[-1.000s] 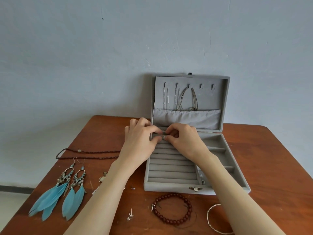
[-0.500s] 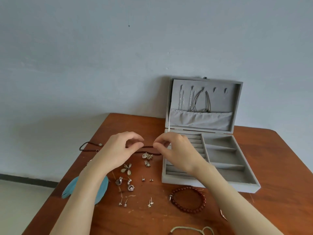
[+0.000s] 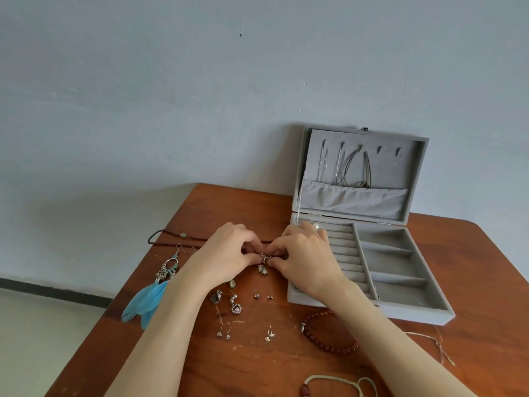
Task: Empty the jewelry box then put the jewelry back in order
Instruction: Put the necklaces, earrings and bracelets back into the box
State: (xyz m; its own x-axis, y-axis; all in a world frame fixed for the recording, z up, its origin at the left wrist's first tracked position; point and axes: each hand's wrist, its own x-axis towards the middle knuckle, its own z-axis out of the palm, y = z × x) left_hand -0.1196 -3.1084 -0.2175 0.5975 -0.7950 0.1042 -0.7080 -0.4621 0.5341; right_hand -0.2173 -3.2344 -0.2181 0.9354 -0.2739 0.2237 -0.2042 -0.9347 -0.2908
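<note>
Both hands (image 3: 229,253) lowered, fingers (image 3: 273,260) now pinching small earring (image 3: 264,257) between them

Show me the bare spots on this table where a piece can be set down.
Free: the table right of the jewelry box, and the far corner between the dark bead necklace and the box lid. Crowded: the patch left of the box, full of stud earrings and charms, and the near edge by the red bead bracelet.
</note>
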